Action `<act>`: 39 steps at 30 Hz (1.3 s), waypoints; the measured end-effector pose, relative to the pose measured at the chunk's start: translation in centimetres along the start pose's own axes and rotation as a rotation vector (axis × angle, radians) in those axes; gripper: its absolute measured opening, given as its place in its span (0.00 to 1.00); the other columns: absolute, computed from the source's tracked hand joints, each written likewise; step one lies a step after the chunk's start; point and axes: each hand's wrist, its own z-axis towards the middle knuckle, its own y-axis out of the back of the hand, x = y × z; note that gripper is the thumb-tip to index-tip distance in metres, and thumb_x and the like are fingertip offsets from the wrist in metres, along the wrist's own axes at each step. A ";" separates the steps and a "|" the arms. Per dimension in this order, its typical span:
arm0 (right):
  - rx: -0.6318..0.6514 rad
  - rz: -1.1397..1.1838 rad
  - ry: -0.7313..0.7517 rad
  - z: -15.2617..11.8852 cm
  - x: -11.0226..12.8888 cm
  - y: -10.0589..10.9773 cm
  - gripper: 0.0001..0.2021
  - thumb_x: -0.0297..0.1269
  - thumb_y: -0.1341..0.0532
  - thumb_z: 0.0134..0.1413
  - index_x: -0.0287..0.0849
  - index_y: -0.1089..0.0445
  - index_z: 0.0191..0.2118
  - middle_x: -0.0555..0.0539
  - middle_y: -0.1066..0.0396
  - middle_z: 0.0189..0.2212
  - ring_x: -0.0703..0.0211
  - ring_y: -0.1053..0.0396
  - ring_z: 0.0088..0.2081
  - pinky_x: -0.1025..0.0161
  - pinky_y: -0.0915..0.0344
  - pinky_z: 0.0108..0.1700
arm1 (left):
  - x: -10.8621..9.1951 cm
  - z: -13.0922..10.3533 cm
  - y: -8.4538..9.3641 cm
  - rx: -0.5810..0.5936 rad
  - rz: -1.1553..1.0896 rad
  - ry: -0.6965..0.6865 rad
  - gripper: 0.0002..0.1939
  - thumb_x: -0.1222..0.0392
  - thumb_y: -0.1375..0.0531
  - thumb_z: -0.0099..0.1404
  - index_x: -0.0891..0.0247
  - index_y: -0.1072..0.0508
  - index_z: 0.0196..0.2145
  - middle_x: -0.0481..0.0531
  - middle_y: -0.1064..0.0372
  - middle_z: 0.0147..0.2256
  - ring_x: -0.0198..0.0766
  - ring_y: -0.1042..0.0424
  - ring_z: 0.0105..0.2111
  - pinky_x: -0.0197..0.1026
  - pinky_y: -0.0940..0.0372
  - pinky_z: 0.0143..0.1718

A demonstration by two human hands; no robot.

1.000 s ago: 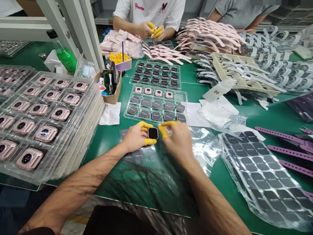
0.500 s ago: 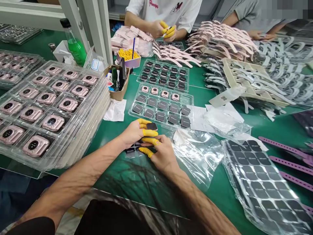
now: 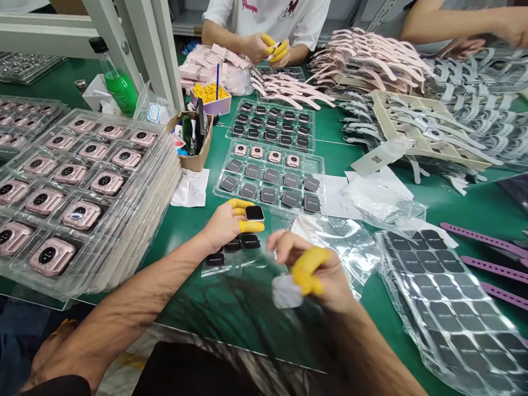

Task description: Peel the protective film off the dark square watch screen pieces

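Black-glass square watch body: above green table, pinched by left hand | right hand: half curled, seems gripping pale square film, blurred | probably light, stiff, slippery; hold by side edges.

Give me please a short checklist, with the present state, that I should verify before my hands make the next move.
1. Watch case secured: ok, the left hand pinches it by its edges.
2. Watch face upward: ok, the dark, glossy side is on top.
3. Pale square sheet held: ok, it appears pinched in the right hand, apart from the watch case.
4. Pale square sheet undamaged: cannot tell, motion blurs it.
5. Yellow finger covers worn: ok, both hands show them.
6. Dark squares in one neat row: not ok, they lie staggered near the left hand.
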 end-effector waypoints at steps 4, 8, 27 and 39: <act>-0.434 0.150 -0.400 0.6 -1.1 1.1 0.12 0.48 0.26 0.39 0.52 0.26 0.28 0.51 0.30 0.27 0.58 0.31 0.31 0.57 0.31 0.35 | 0.5 -0.5 -0.3 0.112 0.385 -0.073 0.29 0.68 0.28 0.45 0.66 0.28 0.46 0.49 0.26 0.31 0.35 0.26 0.31 0.38 0.31 0.37; -0.511 0.171 -0.612 1.3 -3.0 1.2 0.19 0.47 0.24 0.32 0.44 0.24 0.31 0.49 0.25 0.29 0.60 0.29 0.32 0.61 0.30 0.37 | 0.3 -0.7 -0.4 0.168 0.602 -0.089 0.29 0.66 0.28 0.47 0.65 0.27 0.48 0.45 0.29 0.27 0.33 0.27 0.29 0.34 0.33 0.33; -0.421 0.207 -0.742 1.6 -3.1 1.1 0.20 0.45 0.23 0.27 0.41 0.23 0.29 0.48 0.23 0.26 0.60 0.28 0.28 0.65 0.29 0.30 | 0.5 -0.6 -0.3 0.209 0.705 -0.118 0.27 0.66 0.30 0.49 0.62 0.26 0.48 0.44 0.26 0.27 0.36 0.25 0.29 0.36 0.32 0.33; -0.469 -0.005 -0.659 1.4 -3.6 1.1 0.23 0.48 0.26 0.35 0.44 0.30 0.38 0.53 0.30 0.27 0.61 0.29 0.26 0.63 0.30 0.29 | 0.6 -0.5 -0.5 0.181 0.695 -0.101 0.27 0.65 0.29 0.48 0.62 0.26 0.47 0.45 0.28 0.26 0.36 0.27 0.28 0.37 0.32 0.32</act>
